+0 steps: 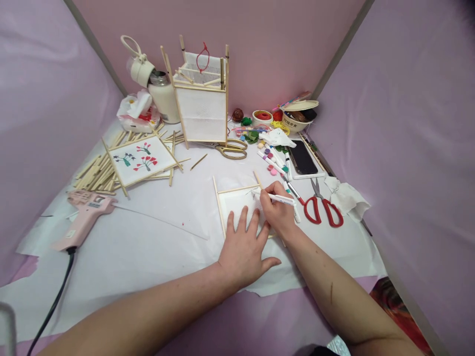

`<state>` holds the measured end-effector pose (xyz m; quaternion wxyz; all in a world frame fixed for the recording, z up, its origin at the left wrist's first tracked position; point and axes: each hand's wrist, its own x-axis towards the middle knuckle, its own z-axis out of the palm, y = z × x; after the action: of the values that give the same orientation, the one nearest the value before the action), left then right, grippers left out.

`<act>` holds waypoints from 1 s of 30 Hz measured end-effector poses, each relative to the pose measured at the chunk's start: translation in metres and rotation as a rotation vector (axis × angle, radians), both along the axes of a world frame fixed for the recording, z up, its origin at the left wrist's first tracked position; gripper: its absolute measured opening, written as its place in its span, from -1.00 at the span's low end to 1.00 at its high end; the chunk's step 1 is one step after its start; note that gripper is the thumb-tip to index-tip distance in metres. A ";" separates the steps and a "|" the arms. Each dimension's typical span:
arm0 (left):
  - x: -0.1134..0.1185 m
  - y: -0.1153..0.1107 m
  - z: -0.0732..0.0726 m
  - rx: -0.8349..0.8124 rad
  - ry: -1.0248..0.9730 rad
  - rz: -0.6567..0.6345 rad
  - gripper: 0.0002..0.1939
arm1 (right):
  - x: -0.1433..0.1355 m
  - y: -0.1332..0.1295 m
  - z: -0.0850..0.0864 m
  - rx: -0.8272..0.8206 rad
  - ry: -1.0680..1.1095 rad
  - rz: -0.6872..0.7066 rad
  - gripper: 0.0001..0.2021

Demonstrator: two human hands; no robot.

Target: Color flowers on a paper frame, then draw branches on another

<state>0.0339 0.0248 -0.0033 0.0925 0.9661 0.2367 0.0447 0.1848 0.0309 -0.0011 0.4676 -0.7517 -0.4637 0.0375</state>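
A small panel (232, 199) of white paper in a thin wooden stick frame lies on the white-covered table in front of me. My left hand (247, 244) rests flat across its lower part, fingers spread and thumb out to the right. In my right hand (277, 210) is a white marker pen (281, 199), pinched with its tip at the upper right of the paper, where a few dark strokes show. The right side of the panel is partly covered by my hands. Just right of that hand lie red-handled scissors (322, 210).
A stick-framed lantern (202, 113) stands at the back by a cream bottle (163, 99). To the left are wooden sticks (97, 170), a painted panel (143, 160) and a pink glue gun (87, 215) with its cord. Markers, a phone (303, 157) and gold-handled scissors (233, 149) lie farther back.
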 end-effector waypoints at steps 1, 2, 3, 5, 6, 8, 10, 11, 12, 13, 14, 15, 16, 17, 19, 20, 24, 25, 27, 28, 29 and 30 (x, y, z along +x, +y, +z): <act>0.000 0.000 0.001 -0.005 0.003 0.000 -0.13 | 0.000 0.000 -0.001 -0.004 0.002 -0.006 -0.83; 0.000 0.000 0.002 -0.010 0.007 -0.001 -0.13 | 0.001 0.000 -0.002 -0.010 0.004 -0.009 -0.83; 0.000 0.001 0.003 -0.016 0.012 -0.001 -0.13 | 0.001 0.000 -0.002 -0.018 0.006 -0.009 -0.83; 0.000 0.001 0.005 -0.025 0.021 -0.003 -0.13 | 0.002 0.000 -0.003 -0.032 0.008 -0.005 -0.83; 0.000 0.001 0.006 -0.026 0.022 -0.002 -0.13 | 0.002 -0.001 -0.003 -0.034 0.008 0.000 -0.84; 0.000 0.001 0.006 -0.025 0.023 0.000 -0.14 | 0.002 -0.001 -0.002 -0.031 0.015 0.025 -0.85; 0.000 0.000 0.006 -0.023 0.021 0.001 -0.14 | 0.002 -0.001 -0.001 -0.027 0.042 0.066 -0.86; 0.000 0.000 0.005 -0.022 0.021 0.000 -0.14 | 0.002 -0.002 0.000 -0.026 0.062 0.085 -0.86; 0.000 0.000 0.004 -0.021 0.021 -0.001 -0.14 | 0.003 -0.002 0.000 -0.024 0.080 0.093 -0.85; 0.000 0.000 0.004 -0.018 0.019 -0.001 -0.14 | 0.003 -0.002 0.000 -0.021 0.091 0.089 -0.85; 0.000 0.000 0.002 -0.014 0.015 0.000 -0.14 | 0.004 -0.002 0.000 -0.017 0.092 0.073 -0.84; 0.000 0.000 0.001 -0.008 0.009 0.001 -0.13 | 0.004 -0.002 0.000 -0.013 0.084 0.054 -0.84; 0.000 0.000 0.000 -0.003 0.003 0.001 -0.13 | 0.005 -0.002 0.000 -0.013 0.071 0.036 -0.84; 0.000 0.000 -0.001 0.002 -0.002 0.001 -0.14 | 0.005 -0.002 -0.001 -0.016 0.059 0.025 -0.83; 0.000 0.000 -0.002 0.008 -0.009 0.000 -0.14 | 0.005 -0.002 -0.001 -0.025 0.050 0.027 -0.84; 0.000 0.000 -0.002 0.011 -0.011 0.000 -0.14 | 0.005 -0.002 -0.002 -0.028 0.054 0.037 -0.85; 0.000 -0.001 -0.001 0.016 -0.012 0.003 -0.13 | 0.004 -0.002 -0.001 -0.033 0.096 0.115 -0.85; 0.000 -0.001 -0.001 0.015 -0.011 0.002 -0.13 | 0.004 -0.002 0.000 -0.034 0.107 0.132 -0.85; 0.000 -0.001 -0.001 0.012 -0.010 0.002 -0.13 | 0.004 -0.003 0.000 -0.031 0.117 0.138 -0.86; 0.000 -0.001 -0.001 0.011 -0.010 0.001 -0.13 | 0.004 -0.003 0.000 -0.027 0.112 0.126 -0.86; 0.000 -0.001 -0.001 0.011 -0.010 0.002 -0.13 | 0.004 -0.003 0.000 -0.023 0.102 0.108 -0.86; 0.000 -0.001 -0.001 0.012 -0.011 0.004 -0.12 | 0.004 -0.003 0.000 -0.021 0.087 0.093 -0.85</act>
<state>0.0337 0.0241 -0.0046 0.0879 0.9660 0.2377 0.0516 0.1892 0.0278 -0.0014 0.4770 -0.7319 -0.4769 0.0969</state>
